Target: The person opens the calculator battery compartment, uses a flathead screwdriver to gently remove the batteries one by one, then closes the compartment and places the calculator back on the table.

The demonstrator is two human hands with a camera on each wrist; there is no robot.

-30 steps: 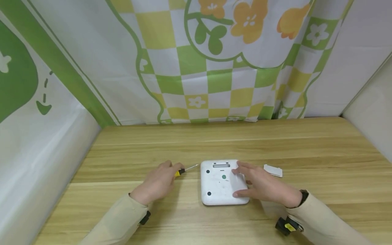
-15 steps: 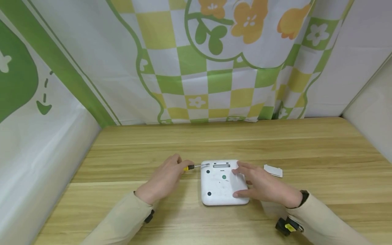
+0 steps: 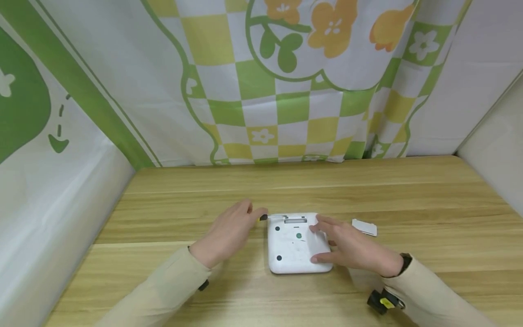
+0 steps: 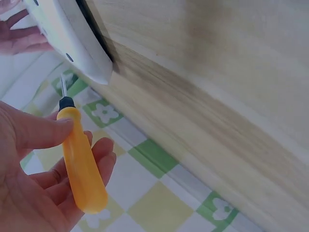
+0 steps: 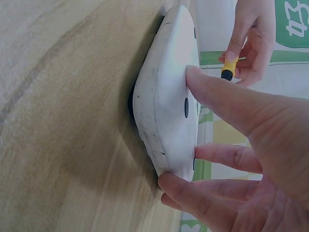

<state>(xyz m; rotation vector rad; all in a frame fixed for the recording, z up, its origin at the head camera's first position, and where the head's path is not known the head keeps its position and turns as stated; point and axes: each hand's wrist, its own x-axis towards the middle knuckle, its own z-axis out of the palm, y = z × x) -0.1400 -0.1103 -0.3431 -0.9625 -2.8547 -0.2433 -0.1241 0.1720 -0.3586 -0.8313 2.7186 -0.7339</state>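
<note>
Screwdriver [image 4: 83,164] moved right, nearer open compartment [image 3: 295,221] in device [image 3: 292,249]; contents unclear.

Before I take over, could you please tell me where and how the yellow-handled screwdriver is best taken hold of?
I would probably grip the screwdriver by its thick yellow handle, coming from the person's left: the handle points that way, while the slim metal shaft reaches over the white rounded-square device. The left hand holds it there.
</note>
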